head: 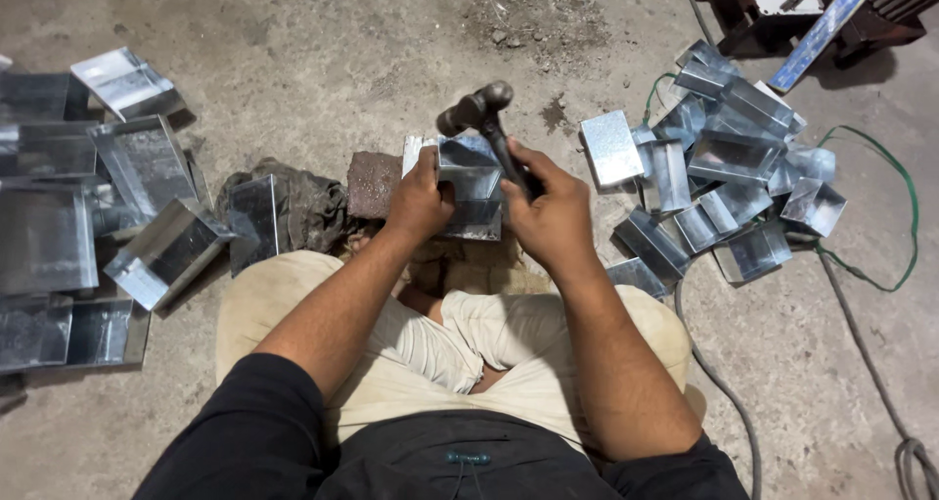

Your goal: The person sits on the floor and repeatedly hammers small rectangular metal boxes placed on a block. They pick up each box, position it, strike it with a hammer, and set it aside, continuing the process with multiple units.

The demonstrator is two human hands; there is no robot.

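I sit cross-legged on a concrete floor. My left hand grips the left edge of a folded sheet-metal box piece that stands in front of my knees. My right hand is closed around the dark handle of a hammer, whose steel head is raised just above the top of the metal piece. A rusty brown block lies right beside the piece, to the left of my left hand.
A heap of shiny bent metal pieces lies to the right, another spread to the left. A dirty cloth sits by the block. A green wire and grey cable trail on the right. Dark furniture stands far right.
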